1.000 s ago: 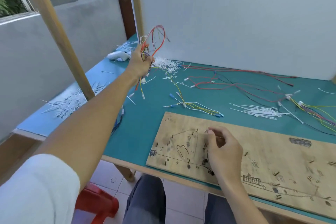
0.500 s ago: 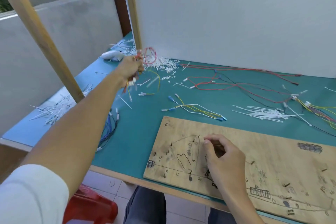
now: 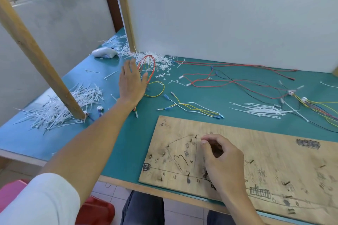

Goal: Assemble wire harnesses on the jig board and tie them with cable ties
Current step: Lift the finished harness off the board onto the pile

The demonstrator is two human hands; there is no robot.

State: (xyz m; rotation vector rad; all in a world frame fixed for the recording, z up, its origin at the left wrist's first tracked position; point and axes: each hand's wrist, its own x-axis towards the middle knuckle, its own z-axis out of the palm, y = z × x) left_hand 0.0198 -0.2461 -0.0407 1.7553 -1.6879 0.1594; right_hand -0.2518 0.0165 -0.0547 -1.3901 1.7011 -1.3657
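Our left hand reaches out flat over the far left of the bench, its fingers straight and spread and gripping nothing. A wire bundle of red and yellow leads lies just beside its thumb, at the edge of a heap of white tie offcuts. Whether skin and wire touch we cannot tell. Our right hand rests on the near jig board, fingers curled with thumb and forefinger close together beside a nail. Whether they pinch anything we cannot tell. No wire lies on the board, so we judge this to be the gap between one harness and the next: the bundle is parked, and fresh leads are wanted. To do it well, we leave the bundle clear of the offcuts so that its terminals do not snag in them. We then bring the left hand back towards the yellow and white leads just beyond the board's far edge. We lift those by their middle rather than by the blue terminals, and lay them along the drawn lines, hooking each bend round its nail. The right hand can hold the board steady. The loose cable ties wait to the right, near enough to take one at a time.
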